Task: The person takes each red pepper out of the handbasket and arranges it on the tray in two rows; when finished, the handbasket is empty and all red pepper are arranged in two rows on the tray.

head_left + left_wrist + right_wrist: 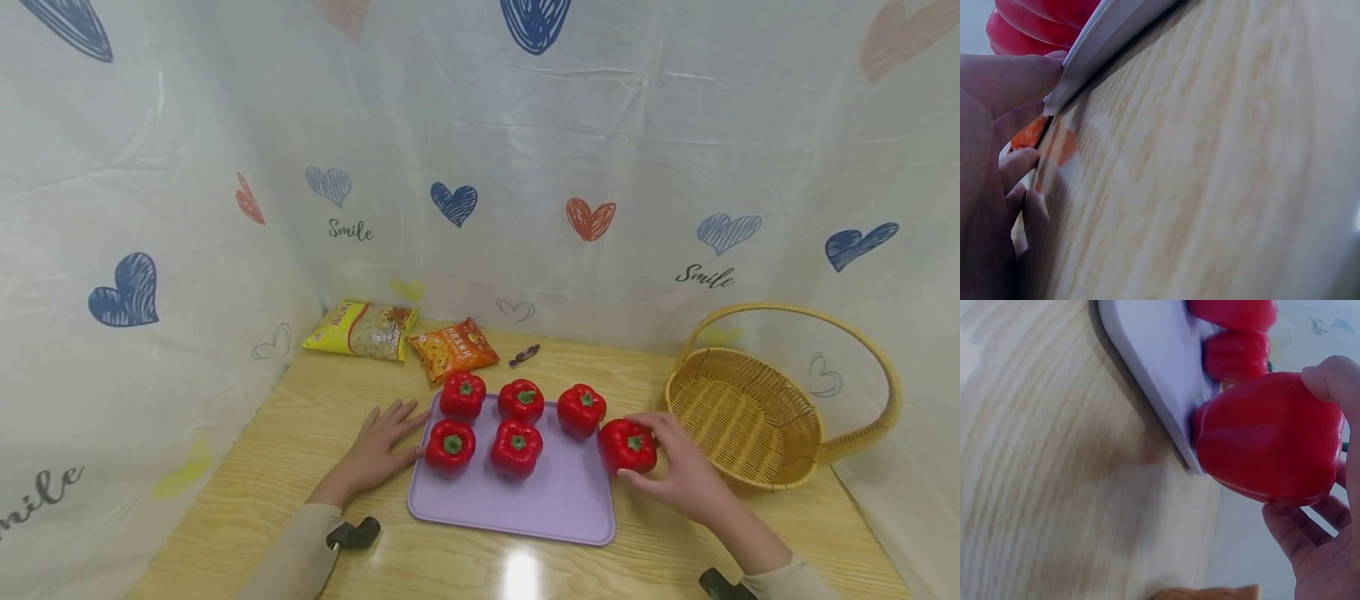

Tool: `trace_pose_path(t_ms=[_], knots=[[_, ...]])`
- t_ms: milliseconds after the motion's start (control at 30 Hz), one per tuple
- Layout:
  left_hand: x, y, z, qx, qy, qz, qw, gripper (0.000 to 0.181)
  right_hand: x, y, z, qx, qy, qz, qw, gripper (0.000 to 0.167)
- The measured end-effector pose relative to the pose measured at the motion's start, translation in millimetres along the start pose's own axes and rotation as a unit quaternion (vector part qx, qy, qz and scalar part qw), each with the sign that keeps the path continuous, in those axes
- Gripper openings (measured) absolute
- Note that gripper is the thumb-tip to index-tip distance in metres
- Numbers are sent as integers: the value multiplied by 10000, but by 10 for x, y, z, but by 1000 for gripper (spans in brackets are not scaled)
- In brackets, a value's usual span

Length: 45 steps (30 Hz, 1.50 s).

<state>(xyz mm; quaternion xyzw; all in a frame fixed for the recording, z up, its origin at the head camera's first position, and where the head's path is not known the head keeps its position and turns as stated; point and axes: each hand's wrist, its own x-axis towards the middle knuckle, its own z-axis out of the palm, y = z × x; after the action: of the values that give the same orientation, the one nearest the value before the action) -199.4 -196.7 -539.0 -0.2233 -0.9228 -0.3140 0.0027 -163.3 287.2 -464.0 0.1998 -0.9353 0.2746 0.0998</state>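
My right hand (686,475) grips a red bell pepper (627,447) between thumb and fingers, at the right edge of a purple tray (555,512). The right wrist view shows this pepper (1269,437) raised off the table beside the tray's edge. Several more red bell peppers, one of them at the near left (450,447), stand on the tray with green stems up. My left hand (378,450) lies at the tray's left edge, fingers spread; in the left wrist view its thumb and fingertips (1054,69) touch the rim.
A woven basket (738,417) with a tall handle stands right of the tray. Behind the tray lie a yellow snack bag (363,332), an orange snack bag (453,348) and a small wrapped candy (524,356). A curtain printed with hearts (480,267) hangs around the table.
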Motion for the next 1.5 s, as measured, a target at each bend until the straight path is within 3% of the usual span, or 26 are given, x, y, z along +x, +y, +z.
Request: trace_pose_path(t_ms=[333, 633, 1133, 1500], knots=[[1, -1, -5, 14, -13, 1, 10000, 61, 9, -92, 153, 276, 3, -431, 9987, 67], [2, -6, 3, 45, -21, -21, 10000, 61, 39, -186, 227, 440, -382, -32, 9983, 71], [7, -17, 11, 25, -52, -14, 10000, 62, 62, -271, 419, 709, -417, -31, 9966, 71], [4, -11, 7, 20, -46, -15, 10000, 62, 90, -324, 455, 643, -530, 259, 9962, 78]])
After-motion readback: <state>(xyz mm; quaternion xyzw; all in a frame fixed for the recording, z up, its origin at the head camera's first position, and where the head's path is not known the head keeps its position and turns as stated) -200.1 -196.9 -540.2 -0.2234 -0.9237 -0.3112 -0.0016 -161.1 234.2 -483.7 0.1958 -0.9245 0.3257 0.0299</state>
